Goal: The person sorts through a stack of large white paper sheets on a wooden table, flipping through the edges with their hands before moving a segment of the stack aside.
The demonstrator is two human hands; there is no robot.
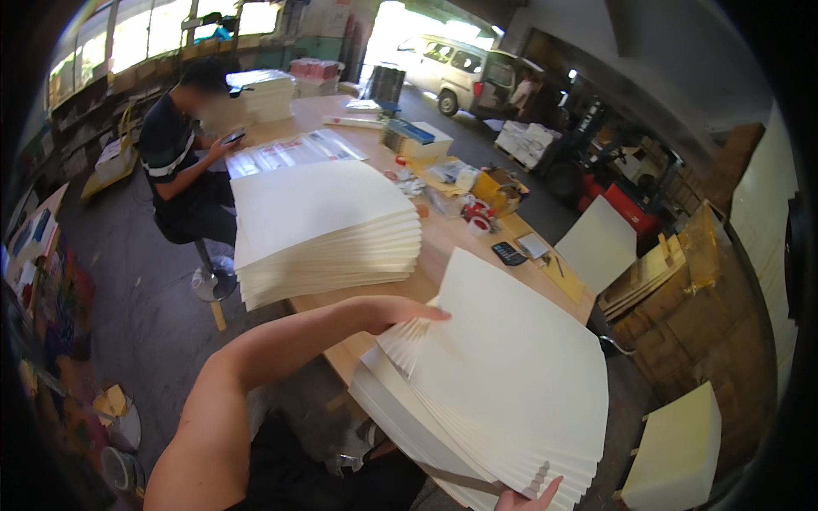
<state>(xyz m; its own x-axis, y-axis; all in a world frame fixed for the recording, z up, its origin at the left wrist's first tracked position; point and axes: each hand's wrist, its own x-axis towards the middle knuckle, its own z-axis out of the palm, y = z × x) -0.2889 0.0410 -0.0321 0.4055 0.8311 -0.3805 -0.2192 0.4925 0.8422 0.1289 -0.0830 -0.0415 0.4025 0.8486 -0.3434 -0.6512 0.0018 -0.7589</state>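
From where I stand, the workshop runs back to a bright doorway, with a silver van (452,72) parked at the far side and a red forklift (615,217) over to the right. A long wooden table (433,234) stretches away from the near side. At its near end, a thick batch of white sheets (520,366) lies tilted in the worker's hands, its left and near edges fanned into steps, above a lower pile (396,409) of pale sheets. The left hand (402,311) grips the batch at its left edge, thumb pressed on top and fingers hidden under the paper. The right hand (527,501) is closed on the near edge, its thumb against the stepped layers; the rest of it I can't make out. Farther left stands a tall white stack (328,226), its sides stepped too. Right of that I see a black calculator (509,253), a tape roll (479,226) and a yellow box (494,192). On the left, a seated person (175,149) holds a phone (233,136).
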